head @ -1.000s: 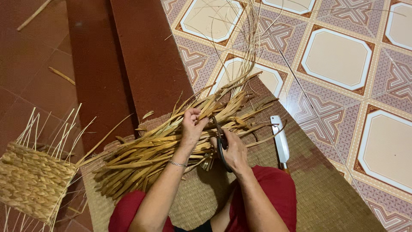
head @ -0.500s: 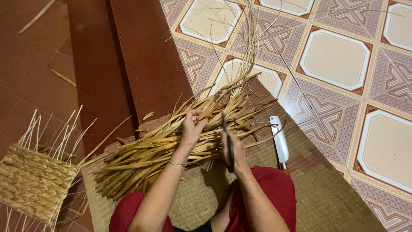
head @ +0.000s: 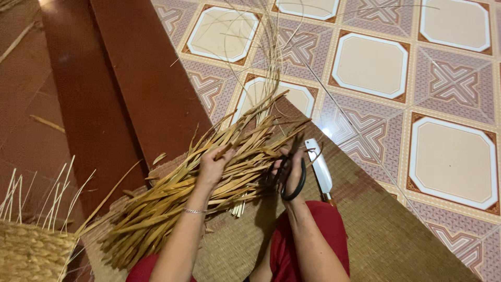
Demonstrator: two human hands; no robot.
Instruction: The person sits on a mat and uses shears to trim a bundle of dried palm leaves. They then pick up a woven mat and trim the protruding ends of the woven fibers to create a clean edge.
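Scissors (head: 292, 180) with black handles are sitting in the right hand (head: 290, 168), whose fingers are curling through the loops so the tool is closed in a firm grip, blades pointing up into the dried leaves. In this one head view, the left hand (head: 211, 167) is pressing down on the bundle of dried straw strips (head: 209, 188), fingers bent and closing over a few strands, seemingly to be keeping them from sliding while the scissors are working at the ends. The bundle is lying slantwise across the woven mat (head: 376, 224), with thin loose fibres (head: 271, 62) trailing upward over the patterned tile floor (head: 449, 156). A white-handled knife (head: 319, 169) is resting on the mat just beside the right hand, within easy reach. A partly woven basket (head: 28, 250) with upright stakes is standing at the lower left, near the bundle's far end. Red trousers (head: 308, 235) are showing beneath both forearms.
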